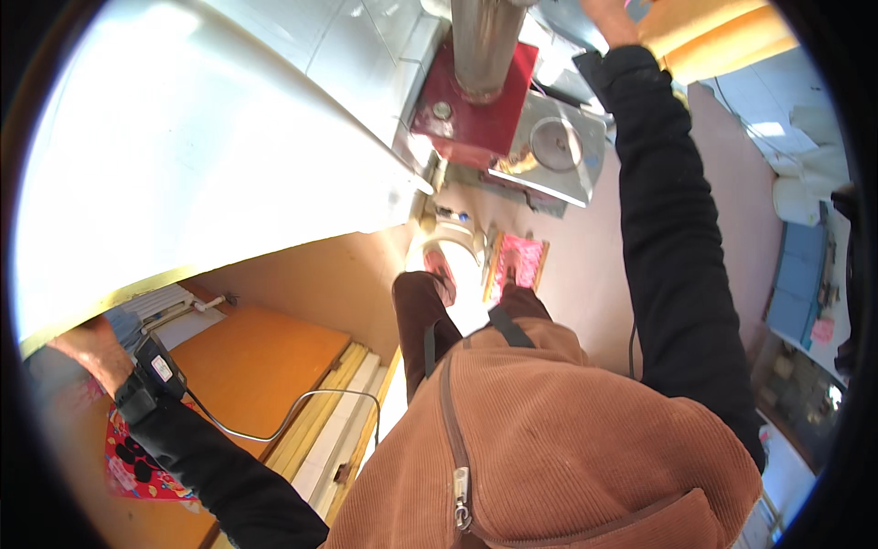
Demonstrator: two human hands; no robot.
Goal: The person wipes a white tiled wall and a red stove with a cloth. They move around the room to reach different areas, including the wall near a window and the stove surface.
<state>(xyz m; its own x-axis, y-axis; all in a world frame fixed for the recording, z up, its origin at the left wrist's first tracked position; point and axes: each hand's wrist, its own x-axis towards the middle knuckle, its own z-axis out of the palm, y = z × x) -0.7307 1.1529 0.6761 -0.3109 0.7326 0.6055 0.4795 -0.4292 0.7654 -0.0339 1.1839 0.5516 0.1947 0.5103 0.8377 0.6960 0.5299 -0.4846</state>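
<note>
At the far left, my left hand (89,346) is up against the yellowish edge of a large white panel (206,165); its fingers are partly hidden there, so a grip cannot be made out. A black device on a cable is strapped at that wrist. My right hand (609,20) reaches to the top edge of the view, beside a yellow-orange cloth (713,34); its fingers are mostly cut off, and what they touch cannot be told. Below the left arm lies a red patterned cloth (127,473) on an orange wooden surface (254,357).
A red stove (473,123) with a metal flue pipe (483,48) stands ahead, a metal-topped unit (583,151) next to it. Near my feet are a pink-topped stool or mat (528,250) and a round pale object (456,237). A blue cabinet (796,281) stands at right.
</note>
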